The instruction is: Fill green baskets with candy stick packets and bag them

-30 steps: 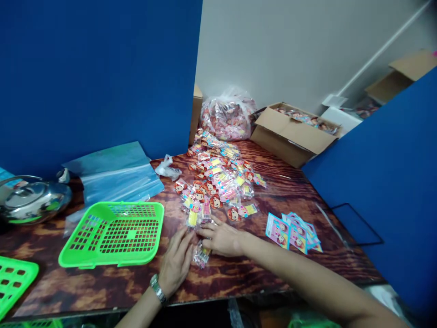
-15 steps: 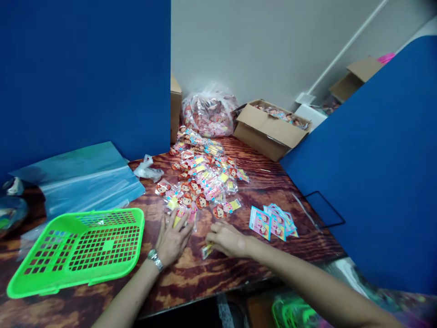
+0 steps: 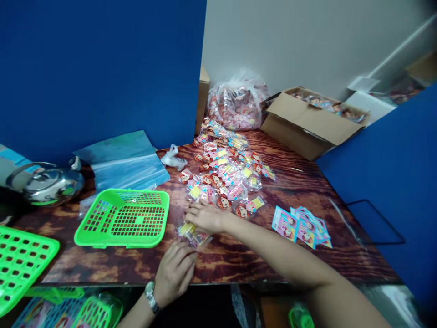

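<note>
Left hand has drawn back toward the brown wood-patterned desk edge, loosely curled, hold unclear; right hand arches over clear-plastic printed packets, grip hidden.

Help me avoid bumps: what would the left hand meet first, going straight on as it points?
The left hand would probably meet the small packets lying by the right hand first, though depth is hard to judge.

The right hand covers part of a packet cluster on the counter; the left hand is positioned just beside the cluster. A green basket stands to the left, and printed cards lie to the right.
</note>
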Demonstrator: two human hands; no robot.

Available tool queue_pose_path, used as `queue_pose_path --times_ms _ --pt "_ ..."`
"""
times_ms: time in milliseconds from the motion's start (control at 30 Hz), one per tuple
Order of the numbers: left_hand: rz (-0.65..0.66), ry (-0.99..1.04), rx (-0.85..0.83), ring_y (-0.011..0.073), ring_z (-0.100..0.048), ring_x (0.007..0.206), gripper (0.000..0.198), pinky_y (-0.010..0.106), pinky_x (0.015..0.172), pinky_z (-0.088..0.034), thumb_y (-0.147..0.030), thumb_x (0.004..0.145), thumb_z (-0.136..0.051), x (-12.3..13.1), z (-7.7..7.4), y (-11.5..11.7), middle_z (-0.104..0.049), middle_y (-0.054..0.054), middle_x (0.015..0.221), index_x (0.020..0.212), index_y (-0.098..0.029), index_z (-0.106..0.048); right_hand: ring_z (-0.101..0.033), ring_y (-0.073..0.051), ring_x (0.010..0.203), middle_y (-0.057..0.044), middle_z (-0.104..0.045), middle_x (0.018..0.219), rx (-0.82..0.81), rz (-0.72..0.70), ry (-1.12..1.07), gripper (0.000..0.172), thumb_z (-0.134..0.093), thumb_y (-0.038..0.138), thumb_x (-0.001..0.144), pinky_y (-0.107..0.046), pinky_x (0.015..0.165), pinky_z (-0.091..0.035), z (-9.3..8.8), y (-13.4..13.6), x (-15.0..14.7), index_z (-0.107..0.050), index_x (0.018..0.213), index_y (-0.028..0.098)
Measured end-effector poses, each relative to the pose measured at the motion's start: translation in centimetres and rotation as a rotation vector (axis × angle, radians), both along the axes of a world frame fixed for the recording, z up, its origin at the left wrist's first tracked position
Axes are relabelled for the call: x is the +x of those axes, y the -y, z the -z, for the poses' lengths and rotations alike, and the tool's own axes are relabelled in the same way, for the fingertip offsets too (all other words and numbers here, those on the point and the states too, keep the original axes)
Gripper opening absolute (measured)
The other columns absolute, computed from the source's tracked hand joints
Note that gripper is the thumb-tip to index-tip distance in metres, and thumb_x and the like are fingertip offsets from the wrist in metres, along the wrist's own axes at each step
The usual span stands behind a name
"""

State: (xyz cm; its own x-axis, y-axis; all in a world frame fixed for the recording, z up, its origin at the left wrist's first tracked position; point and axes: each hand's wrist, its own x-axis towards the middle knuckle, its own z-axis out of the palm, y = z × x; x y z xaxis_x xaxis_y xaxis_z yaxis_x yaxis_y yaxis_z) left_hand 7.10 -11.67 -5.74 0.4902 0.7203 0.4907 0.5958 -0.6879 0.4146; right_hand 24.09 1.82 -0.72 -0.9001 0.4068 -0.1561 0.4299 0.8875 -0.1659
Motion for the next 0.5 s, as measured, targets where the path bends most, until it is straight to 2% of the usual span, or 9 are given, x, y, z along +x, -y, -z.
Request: queue_pose_path --times_ms 100,200,300,367,433,500 --pt "0.024 -0.062 -0.011 0.0204 -0.055 0.098 0.026 0.039 0.089 -0.047 -0.012 0.084 -0.046 0.5 0.4 0.8 -0.065 0.009 0.103 0.106 -0.017 -0.061 -0.052 -0.024 0.100 -0.011 -0.061 0.103 0.063 0.019 0.042 0.025 -0.050 0.023 0.088 -0.044 0.092 -0.035 0.3 0.1 -0.9 -0.052 0.112 0.016" --pt "0.028 -0.088 -0.030 0.0216 -0.054 0.100 0.028 0.040 0.090 -0.047 -0.014 0.085 -0.045 0.6 0.8 0.8 -0.064 0.009 0.105 0.108 -0.018 -0.061 -0.053 -0.022 0.097 -0.010 -0.062 0.097 0.067 0.093 0.021 0.020 -0.048 0.026 0.090 -0.042 0.093 -0.033 -1.4 -0.2 -0.1 -0.058 0.105 0.017" --pt "0.035 -0.043 -0.050 0.0212 -0.055 0.100 0.028 0.040 0.090 -0.047 -0.013 0.085 -0.046 0.5 0.9 0.6 -0.064 0.009 0.105 0.108 -0.017 -0.061 -0.054 -0.019 0.094 -0.007 -0.061 0.098 -0.021 0.178 -0.041 0.019 -0.049 0.032 0.090 -0.038 0.091 -0.036 -3.8 -0.7 2.2 -0.062 0.096 0.019" --pt "0.028 0.017 -0.063 0.0197 -0.056 0.097 0.027 0.038 0.089 -0.048 -0.011 0.085 -0.046 0.4 0.8 0.5 -0.064 0.009 0.103 0.108 -0.016 -0.060 -0.056 -0.017 0.091 -0.006 -0.062 0.099 -0.136 0.117 -0.021 0.018 -0.051 0.032 0.089 -0.033 0.086 -0.039 -4.5 -0.3 3.8 -0.063 0.095 0.019" --pt "0.017 0.069 -0.077 0.0182 -0.057 0.095 0.029 0.035 0.087 -0.049 -0.010 0.085 -0.046 0.4 0.7 0.4 -0.065 0.009 0.101 0.109 -0.016 -0.060 -0.055 -0.019 0.099 -0.008 -0.061 0.109 -0.185 0.044 0.033 0.018 -0.054 0.032 0.086 -0.034 0.086 -0.039 -3.9 0.7 4.9 -0.063 0.096 0.019" --pt "0.002 0.108 -0.089 0.0172 -0.059 0.094 0.030 0.033 0.086 -0.050 -0.009 0.086 -0.046 0.3 0.7 0.4 -0.065 0.008 0.100 0.111 -0.018 -0.059 -0.049 -0.023 0.111 -0.011 -0.053 0.126 -0.112 0.055 0.078 0.020 -0.053 0.030 0.086 -0.040 0.093 -0.036 -2.6 2.3 5.3 -0.062 0.100 0.018"
